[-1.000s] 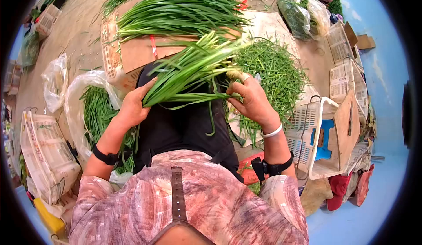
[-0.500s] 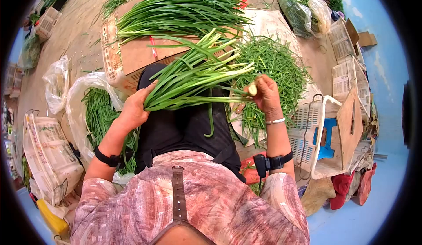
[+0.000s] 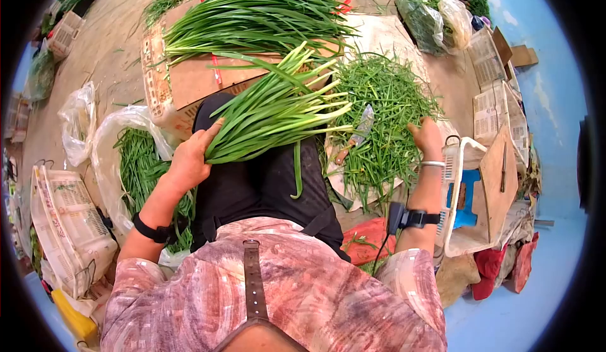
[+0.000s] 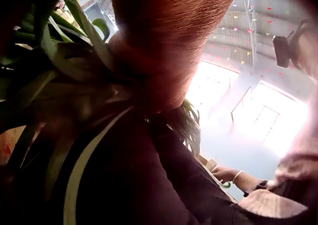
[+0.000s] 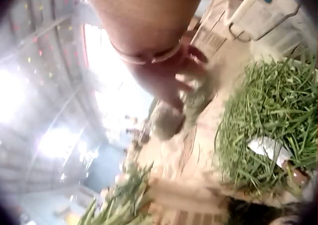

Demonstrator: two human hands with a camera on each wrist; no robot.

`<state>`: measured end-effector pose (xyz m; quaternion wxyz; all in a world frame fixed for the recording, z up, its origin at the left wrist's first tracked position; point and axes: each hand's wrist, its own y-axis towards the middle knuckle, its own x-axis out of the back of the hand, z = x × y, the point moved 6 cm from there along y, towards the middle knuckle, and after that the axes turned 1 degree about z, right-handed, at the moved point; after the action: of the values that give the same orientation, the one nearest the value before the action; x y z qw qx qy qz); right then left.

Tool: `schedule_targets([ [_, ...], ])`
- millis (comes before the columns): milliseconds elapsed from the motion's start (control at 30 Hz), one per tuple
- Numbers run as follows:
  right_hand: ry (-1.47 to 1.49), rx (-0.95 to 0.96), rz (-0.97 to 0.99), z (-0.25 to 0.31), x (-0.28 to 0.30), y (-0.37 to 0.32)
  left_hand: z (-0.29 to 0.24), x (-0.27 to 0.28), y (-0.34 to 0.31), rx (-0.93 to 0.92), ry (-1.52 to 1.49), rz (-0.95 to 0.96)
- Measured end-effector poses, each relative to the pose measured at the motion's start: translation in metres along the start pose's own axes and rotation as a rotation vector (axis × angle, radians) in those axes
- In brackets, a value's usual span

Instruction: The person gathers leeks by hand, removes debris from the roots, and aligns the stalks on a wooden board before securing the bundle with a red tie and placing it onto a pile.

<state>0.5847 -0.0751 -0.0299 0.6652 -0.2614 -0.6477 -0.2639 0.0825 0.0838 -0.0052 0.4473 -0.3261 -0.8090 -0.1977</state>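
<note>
My left hand (image 3: 191, 156) grips a bunch of long flat green leaves with pale stalk ends, like garlic chives (image 3: 278, 112), over the dark trousers. Its pale ends point right; one loose leaf (image 3: 298, 172) hangs below. In the left wrist view the hand (image 4: 154, 56) is close and dark, leaves beside it. Out to the right is my right hand (image 3: 427, 135), past the edge of a heap of green trimmings (image 3: 394, 99). Its fingers look loosely spread and hold nothing in the right wrist view, where the hand (image 5: 166, 76) is blurred. A knife (image 3: 365, 123) lies on the heap.
A larger chive bundle (image 3: 252, 23) lies on cardboard (image 3: 189, 77) over a crate (image 3: 158, 93) in front. Left of the legs stands an open plastic bag (image 3: 107, 143) of greens. A white crate (image 3: 451, 238) stands at the right, a filled bag (image 3: 416, 23) farther back.
My right hand has moved right, away from the bunch, leaving the pale stalk end it pinched half a second ago; the knife now shows. My left hand keeps its grip.
</note>
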Motion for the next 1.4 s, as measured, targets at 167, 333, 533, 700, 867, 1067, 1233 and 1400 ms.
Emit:
schedule_targets([
  [167,0.823,0.428,0.052,0.152,0.041,-0.039,-0.009,-0.002,0.0,-0.035,0.118,-0.03],
  [333,0.756,0.642,-0.027,0.22,0.017,-0.053,-0.015,0.0,-0.003,-0.096,0.178,-0.061],
  [533,0.802,0.35,-0.248,0.164,0.009,-0.063,-0.025,0.0,-0.018,-0.255,0.317,-0.176],
  [700,0.653,-0.091,-0.147,0.06,-0.035,-0.025,-0.03,0.005,-0.022,-0.318,0.31,-0.203],
  [867,0.052,0.028,-0.076,0.077,0.018,-0.029,-0.029,0.005,-0.022,-0.333,0.355,-0.128],
  [1067,0.502,0.924,-0.148,0.231,0.091,-0.089,-0.032,0.007,-0.019,-0.397,0.38,-0.103],
  [1233,0.413,1.156,-0.106,0.245,0.078,-0.11,-0.026,0.018,-0.022,-0.411,0.419,-0.13],
  [1400,0.562,1.109,0.5,0.232,0.072,-0.146,-0.011,0.023,-0.03,-0.385,0.374,-0.313],
])
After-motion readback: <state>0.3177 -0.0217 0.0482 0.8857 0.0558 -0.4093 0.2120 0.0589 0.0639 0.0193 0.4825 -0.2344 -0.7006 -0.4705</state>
